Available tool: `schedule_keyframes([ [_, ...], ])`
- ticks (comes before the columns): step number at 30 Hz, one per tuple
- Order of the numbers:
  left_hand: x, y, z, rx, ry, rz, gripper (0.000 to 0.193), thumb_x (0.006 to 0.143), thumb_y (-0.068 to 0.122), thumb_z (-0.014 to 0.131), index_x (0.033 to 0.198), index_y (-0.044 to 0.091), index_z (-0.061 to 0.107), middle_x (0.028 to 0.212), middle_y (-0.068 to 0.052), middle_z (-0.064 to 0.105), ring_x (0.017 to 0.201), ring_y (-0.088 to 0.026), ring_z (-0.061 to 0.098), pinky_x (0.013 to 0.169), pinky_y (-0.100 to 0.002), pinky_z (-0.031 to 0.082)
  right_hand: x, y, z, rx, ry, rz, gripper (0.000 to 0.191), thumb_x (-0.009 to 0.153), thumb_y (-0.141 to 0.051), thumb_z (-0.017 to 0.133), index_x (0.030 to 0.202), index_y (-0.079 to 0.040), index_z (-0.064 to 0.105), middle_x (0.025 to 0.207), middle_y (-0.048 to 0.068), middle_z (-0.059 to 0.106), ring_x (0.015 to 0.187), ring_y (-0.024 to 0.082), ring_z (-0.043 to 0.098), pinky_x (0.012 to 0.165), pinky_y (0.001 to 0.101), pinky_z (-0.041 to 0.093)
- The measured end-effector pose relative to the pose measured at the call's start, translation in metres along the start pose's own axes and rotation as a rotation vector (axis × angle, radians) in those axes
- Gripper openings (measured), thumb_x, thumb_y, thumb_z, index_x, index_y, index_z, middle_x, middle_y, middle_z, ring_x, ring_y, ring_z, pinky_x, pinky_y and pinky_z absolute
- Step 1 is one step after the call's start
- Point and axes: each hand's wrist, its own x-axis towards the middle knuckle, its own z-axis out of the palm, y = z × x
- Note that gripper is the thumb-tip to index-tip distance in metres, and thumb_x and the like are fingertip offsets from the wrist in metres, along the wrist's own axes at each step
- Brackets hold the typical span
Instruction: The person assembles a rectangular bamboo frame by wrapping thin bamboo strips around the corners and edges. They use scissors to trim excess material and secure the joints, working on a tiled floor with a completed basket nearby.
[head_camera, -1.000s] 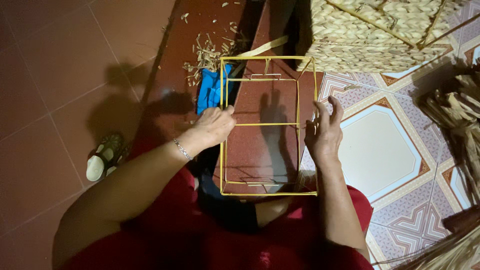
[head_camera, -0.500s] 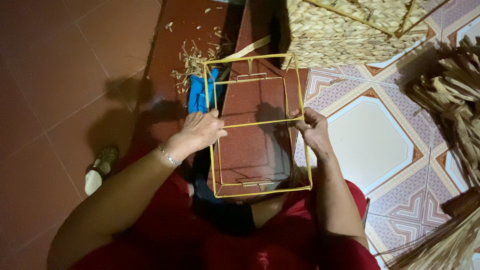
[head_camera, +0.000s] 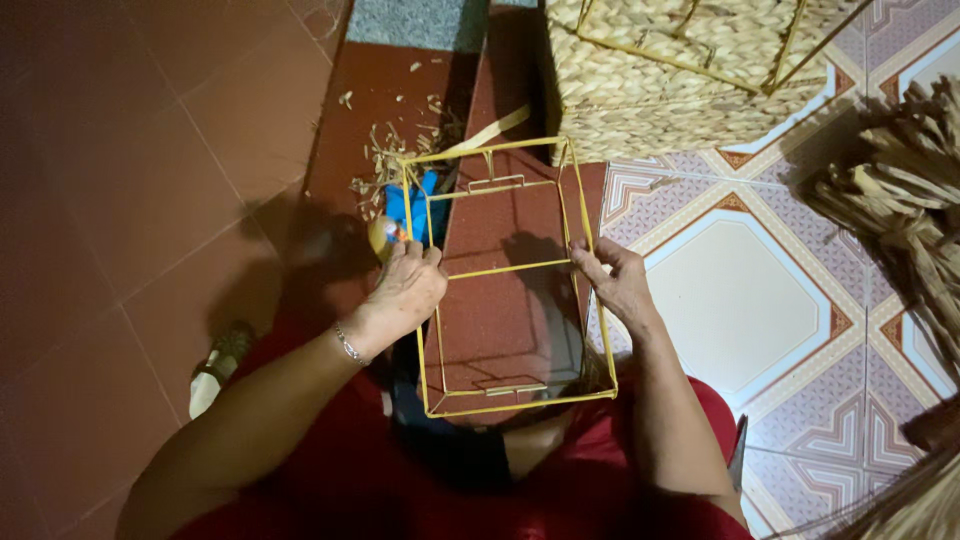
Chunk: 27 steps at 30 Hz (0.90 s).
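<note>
Since it's only thin yellow rod, the wire frame probably weighs next to nothing, rigid but springy, so the side rails look like the sensible grip. Left hand is curled around the left rail, right hand pinches the right rail, frame held over the lap above the red floor. Woven basket sits beyond.

Floor as I see it: dark red square tiles on the left, patterned white-and-purple tiles on the right. A woven straw basket stands at top, dried straw bundles at right, straw scraps scattered. Dim, warm light.
</note>
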Motion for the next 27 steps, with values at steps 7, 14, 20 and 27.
schedule_keyframes([
  [7, 0.005, -0.015, -0.010, -0.531, -0.148, -0.339, 0.036, 0.083, 0.017, 0.067, 0.113, 0.001, 0.055, 0.118, -0.024, 0.052, 0.099, -0.045, 0.061, 0.082, -0.058, 0.051, 0.004, 0.008, 0.001, 0.049, 0.002, -0.008, 0.036, 0.097, -0.031, 0.070, 0.117, -0.001, 0.074, 0.094, 0.006, 0.076, 0.087, 0.012, 0.069, 0.081, 0.0301, 0.055],
  [14, 0.001, -0.025, -0.017, -0.538, -0.202, -0.306, 0.029, 0.087, 0.035, 0.073, 0.096, 0.009, 0.065, 0.097, -0.010, 0.058, 0.086, -0.030, 0.064, 0.074, -0.047, 0.055, 0.006, 0.004, 0.002, 0.011, 0.013, 0.056, 0.035, 0.096, -0.033, 0.071, 0.111, -0.002, 0.075, 0.086, 0.006, 0.074, 0.081, 0.011, 0.066, 0.076, 0.0306, 0.054],
  [20, 0.047, -0.045, 0.007, -0.562, 0.038, -0.116, 0.029, 0.103, 0.031, 0.061, 0.088, 0.007, 0.068, 0.076, -0.005, 0.060, 0.070, -0.022, 0.060, 0.071, -0.040, 0.057, 0.007, 0.002, 0.004, 0.012, 0.019, 0.071, 0.034, 0.097, -0.033, 0.070, 0.110, -0.002, 0.076, 0.086, 0.006, 0.074, 0.081, 0.011, 0.065, 0.076, 0.0302, 0.053],
  [27, 0.187, -0.035, 0.000, -0.408, 0.484, -0.052, 0.020, 0.094, 0.018, 0.064, 0.106, 0.004, 0.072, 0.105, -0.012, 0.066, 0.104, -0.030, 0.058, 0.090, -0.049, 0.048, 0.005, 0.009, 0.003, 0.057, 0.012, 0.026, 0.031, 0.096, -0.027, 0.070, 0.112, -0.001, 0.075, 0.088, 0.005, 0.075, 0.085, 0.011, 0.068, 0.079, 0.0289, 0.055],
])
